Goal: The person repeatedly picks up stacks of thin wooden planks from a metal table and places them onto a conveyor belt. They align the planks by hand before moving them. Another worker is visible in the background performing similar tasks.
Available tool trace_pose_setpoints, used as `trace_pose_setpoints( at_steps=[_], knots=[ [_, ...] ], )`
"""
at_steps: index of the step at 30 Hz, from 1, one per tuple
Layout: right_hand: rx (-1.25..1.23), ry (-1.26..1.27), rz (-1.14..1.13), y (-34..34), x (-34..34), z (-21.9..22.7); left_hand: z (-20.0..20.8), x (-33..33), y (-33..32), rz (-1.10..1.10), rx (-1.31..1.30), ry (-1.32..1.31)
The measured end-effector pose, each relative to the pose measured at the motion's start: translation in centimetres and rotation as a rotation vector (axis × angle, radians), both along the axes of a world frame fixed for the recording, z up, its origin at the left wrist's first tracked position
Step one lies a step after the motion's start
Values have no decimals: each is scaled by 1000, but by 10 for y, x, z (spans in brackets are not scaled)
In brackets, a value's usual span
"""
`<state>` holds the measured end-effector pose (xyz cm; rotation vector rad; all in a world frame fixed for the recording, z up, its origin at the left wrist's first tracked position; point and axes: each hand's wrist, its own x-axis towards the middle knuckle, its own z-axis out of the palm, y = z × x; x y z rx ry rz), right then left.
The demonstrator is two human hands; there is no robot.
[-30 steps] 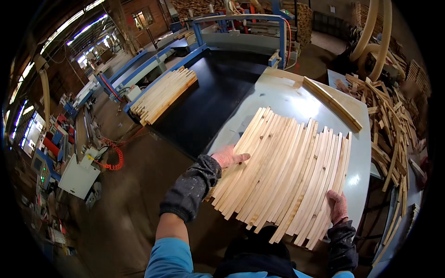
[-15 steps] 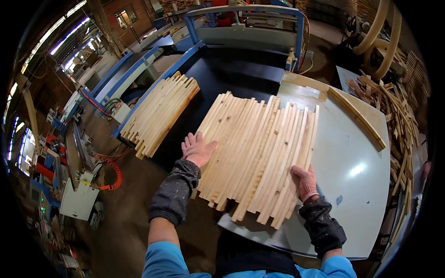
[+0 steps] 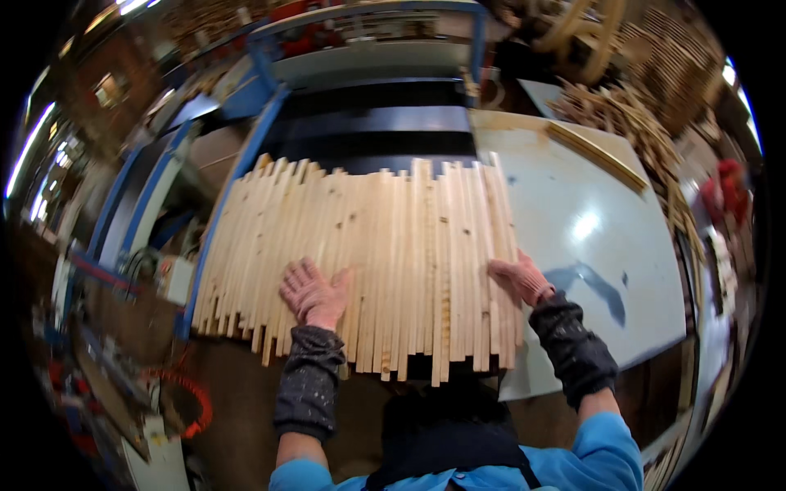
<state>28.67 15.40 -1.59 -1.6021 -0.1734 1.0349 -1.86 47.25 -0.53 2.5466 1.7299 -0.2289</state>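
Observation:
A wide row of pale wooden strips (image 3: 385, 262) lies side by side, their ends uneven, across a dark conveyor belt (image 3: 368, 119). My left hand (image 3: 313, 295), in a pink knit glove, lies flat on the strips left of the middle, fingers spread. At the row's right edge is my gloved right hand (image 3: 522, 278); its thumb reaches over the outermost strips and its other fingers lie along their side, partly hidden. Dark sleeve covers wrap both forearms.
A light, glossy table (image 3: 589, 196) adjoins the belt on the right, with a single wooden piece (image 3: 596, 155) at its far side. A blue machine frame (image 3: 368, 12) spans the far end. Scrap wood (image 3: 630, 123) is heaped beyond the table; an orange coiled hose (image 3: 196, 401) hangs at left.
The right-hand batch of strips has slid left off the table onto the belt and now meets the other batch. Both hands moved with it; my left hand now rests on top.

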Motion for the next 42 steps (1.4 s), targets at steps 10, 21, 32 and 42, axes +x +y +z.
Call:
trace_pose_setpoints(
  at_steps=[10,21,32,42],
  knots=[
    [-732,-740,68,22,-15,21,21,-1,-4,-16,-69,4],
    [-742,-738,-42,2,7,23,43,-77,55,-175,-210,-625],
    [-432,-1395,-75,-4,17,-7,114,-260,207,260,341,-107],
    [-154,-342,-111,21,7,-34,120,-318,236,396,322,-175]
  ],
)
